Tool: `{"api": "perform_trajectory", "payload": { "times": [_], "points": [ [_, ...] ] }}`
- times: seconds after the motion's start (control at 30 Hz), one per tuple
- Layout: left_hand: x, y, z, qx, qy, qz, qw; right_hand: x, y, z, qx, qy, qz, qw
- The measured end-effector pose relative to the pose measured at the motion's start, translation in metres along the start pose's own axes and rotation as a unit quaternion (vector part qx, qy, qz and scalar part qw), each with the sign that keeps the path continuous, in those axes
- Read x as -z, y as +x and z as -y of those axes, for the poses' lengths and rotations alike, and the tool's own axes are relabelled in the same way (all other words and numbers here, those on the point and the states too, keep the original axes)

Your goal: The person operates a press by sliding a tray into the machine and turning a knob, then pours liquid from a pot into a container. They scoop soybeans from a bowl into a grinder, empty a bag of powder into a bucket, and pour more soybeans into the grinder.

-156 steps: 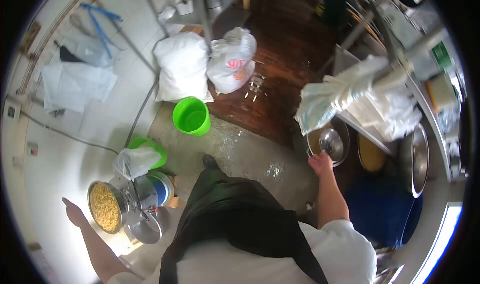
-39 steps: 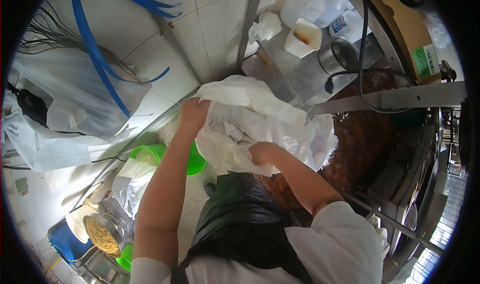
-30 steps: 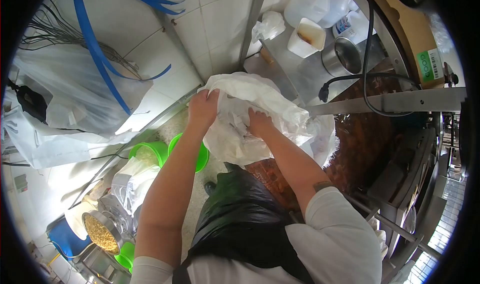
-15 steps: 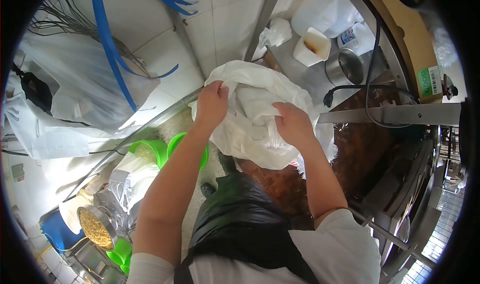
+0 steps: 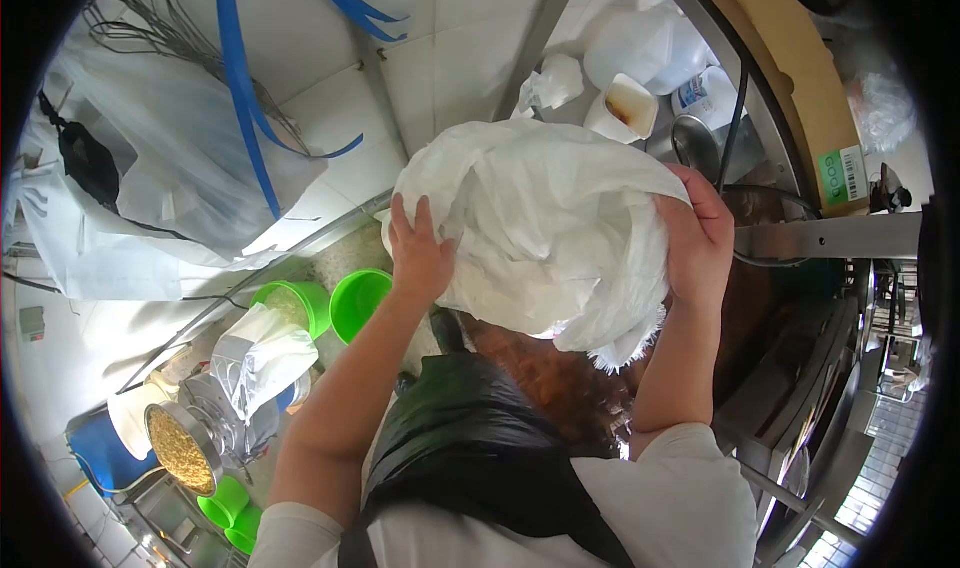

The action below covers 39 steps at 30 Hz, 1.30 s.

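Sack had come up off the floor to chest height since half a second before, left hand and right hand now clenched on opposite sides, carrying it whole.

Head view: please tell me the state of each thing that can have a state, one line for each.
White sack: lifted, bulging, frayed edge hanging down.
Left hand: pressed flat on the sack's side.
Right hand: gripping the sack's other side.
Green bucket: upright, open.
Metal hopper: filled with yellow grain.
Steel cup: upright, partly hidden.
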<state>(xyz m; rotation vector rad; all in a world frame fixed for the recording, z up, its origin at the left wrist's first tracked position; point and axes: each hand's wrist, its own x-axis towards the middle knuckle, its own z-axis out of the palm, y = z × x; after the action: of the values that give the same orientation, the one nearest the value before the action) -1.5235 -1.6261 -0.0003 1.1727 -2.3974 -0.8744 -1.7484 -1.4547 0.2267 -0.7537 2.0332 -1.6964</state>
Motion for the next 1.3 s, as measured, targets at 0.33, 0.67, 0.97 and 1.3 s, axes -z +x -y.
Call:
{"api": "perform_trajectory", "payload": {
  "times": [0.33, 0.67, 0.97, 1.3],
  "points": [
    [0.082, 0.023, -0.091, -0.001, -0.518, 0.158, 0.841, 0.006, -0.015, 0.105, 0.111, 0.218, -0.013, 0.970],
    [0.181, -0.122, -0.076, -0.119, -0.494, -0.073, 0.858, -0.093, -0.045, 0.145, 0.034, 0.321, 0.217, 0.921],
    [0.248, -0.362, 0.056, 0.176, -0.190, -0.319, 0.912, -0.257, -0.145, 0.079, -0.173, 0.189, 0.485, 0.836],
    [0.240, -0.650, 0.038, 0.252, 0.187, -0.328, 0.891, -0.338, -0.426, -0.064, -0.469, 0.196, 0.723, 0.468]
  ]
}}
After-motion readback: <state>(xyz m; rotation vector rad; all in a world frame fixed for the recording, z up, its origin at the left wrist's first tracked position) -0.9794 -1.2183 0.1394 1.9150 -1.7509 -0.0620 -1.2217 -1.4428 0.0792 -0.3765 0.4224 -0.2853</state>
